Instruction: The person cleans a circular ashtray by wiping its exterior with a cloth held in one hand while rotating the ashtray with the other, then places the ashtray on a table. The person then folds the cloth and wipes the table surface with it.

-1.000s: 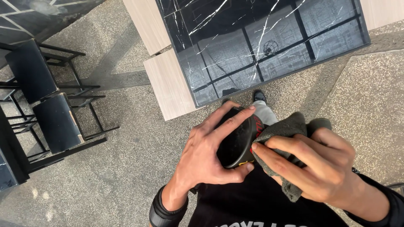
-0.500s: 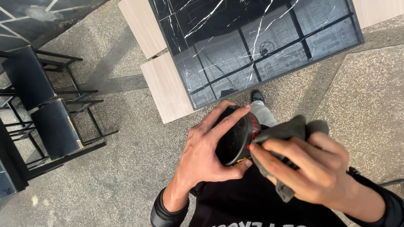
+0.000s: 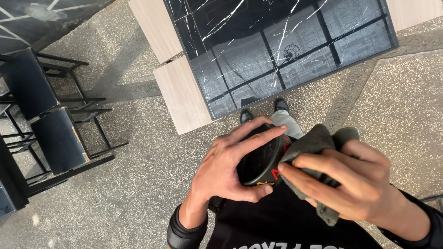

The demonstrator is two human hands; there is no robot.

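While the left hand [image 3: 221, 173] is gripping a black bowl [image 3: 260, 161], fingers are hiding its rim.
Right hand [image 3: 355, 182] is pinching a grey cloth [image 3: 311, 143] against its red-marked side.

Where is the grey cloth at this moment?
The grey cloth is at lower right of the head view, in the right hand, pressed against the black bowl.

1. The black bowl [image 3: 259, 161] in the left hand [image 3: 221, 173] looks like matt plastic, smooth inside.
2. The grey cloth [image 3: 311, 146], bunched under the right hand [image 3: 355, 184] against the bowl's rim, is soft and matt.
3. Beyond the grip, the tabletop [image 3: 277, 50] is glossy black marble with white veins, mirroring the ceiling.
4. The wooden benches [image 3: 182, 94] look pale and matt.
5. Below, the floor [image 3: 138, 175] is speckled stone.
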